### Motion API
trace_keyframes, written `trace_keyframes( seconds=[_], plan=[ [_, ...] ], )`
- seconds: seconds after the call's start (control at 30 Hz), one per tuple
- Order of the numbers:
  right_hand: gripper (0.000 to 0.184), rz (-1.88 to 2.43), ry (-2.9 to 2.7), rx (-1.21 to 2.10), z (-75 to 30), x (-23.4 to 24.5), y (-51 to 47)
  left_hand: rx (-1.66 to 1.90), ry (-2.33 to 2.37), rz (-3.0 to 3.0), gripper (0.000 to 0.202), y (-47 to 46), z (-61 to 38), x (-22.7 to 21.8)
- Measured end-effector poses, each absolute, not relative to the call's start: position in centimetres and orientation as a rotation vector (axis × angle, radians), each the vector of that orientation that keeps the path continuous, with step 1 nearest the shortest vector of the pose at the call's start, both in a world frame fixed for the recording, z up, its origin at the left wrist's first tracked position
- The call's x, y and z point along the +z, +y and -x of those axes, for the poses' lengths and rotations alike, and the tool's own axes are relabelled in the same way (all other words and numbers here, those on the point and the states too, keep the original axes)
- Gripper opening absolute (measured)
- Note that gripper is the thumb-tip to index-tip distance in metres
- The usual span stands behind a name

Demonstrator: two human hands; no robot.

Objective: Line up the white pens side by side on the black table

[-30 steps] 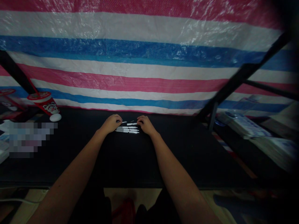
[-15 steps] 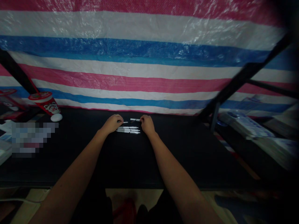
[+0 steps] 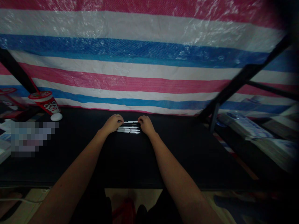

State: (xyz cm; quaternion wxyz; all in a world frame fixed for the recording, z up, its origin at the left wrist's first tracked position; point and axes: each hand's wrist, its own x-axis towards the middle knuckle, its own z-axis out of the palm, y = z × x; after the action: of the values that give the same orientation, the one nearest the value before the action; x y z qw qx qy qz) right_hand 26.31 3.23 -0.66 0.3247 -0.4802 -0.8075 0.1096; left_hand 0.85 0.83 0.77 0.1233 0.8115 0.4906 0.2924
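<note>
A slim white pen (image 3: 131, 122) with a dark part towards its left lies between my two hands, above the black table (image 3: 130, 158). My left hand (image 3: 114, 122) is closed on its left end, fingertips pinched together. At the other end, my right hand (image 3: 145, 123) pinches the pen's right tip. Just nearer to me, several white and grey pens (image 3: 128, 129) lie side by side on the table. Fine details of the held pen are too small and dim to make out.
A red cup (image 3: 48, 104) with a straw stands at the back left, a white rounded object (image 3: 56, 117) beside it. A striped plastic sheet (image 3: 140, 81) hangs behind the table. Dark frame bars (image 3: 224, 90) rise at the right, near plastic-wrapped packs (image 3: 249, 126).
The white barrel in my right hand has moved left and now lines up with the part in my left hand, closing the gap between them. The row of pens has stayed put.
</note>
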Motion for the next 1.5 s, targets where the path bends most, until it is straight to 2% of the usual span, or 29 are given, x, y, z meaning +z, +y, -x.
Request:
trace_keyframes(
  seconds=[0.57,0.73,0.93,1.33,1.5],
  plan=[
    [0.015,1.236,-2.186,0.321,-25.3,-0.1,2.6,0.846,1.501,-2.345,0.009,0.5,-1.6,1.0],
    [0.013,1.16,-2.074,0.368,-25.6,0.0,2.4,0.856,1.48,-2.341,0.017,0.3,-1.4,1.4],
    [0.013,1.036,-2.115,0.386,-25.7,0.3,2.1,0.827,1.497,-2.38,0.016,0.4,-1.4,1.3],
    [0.014,1.058,-2.201,0.345,-26.0,-0.3,2.5,0.824,1.577,-2.355,0.017,0.4,-1.7,1.4],
    [0.014,1.071,-2.216,0.345,-26.0,-0.2,2.5,0.785,1.568,-2.384,0.026,0.8,-1.8,1.2]
  ],
)
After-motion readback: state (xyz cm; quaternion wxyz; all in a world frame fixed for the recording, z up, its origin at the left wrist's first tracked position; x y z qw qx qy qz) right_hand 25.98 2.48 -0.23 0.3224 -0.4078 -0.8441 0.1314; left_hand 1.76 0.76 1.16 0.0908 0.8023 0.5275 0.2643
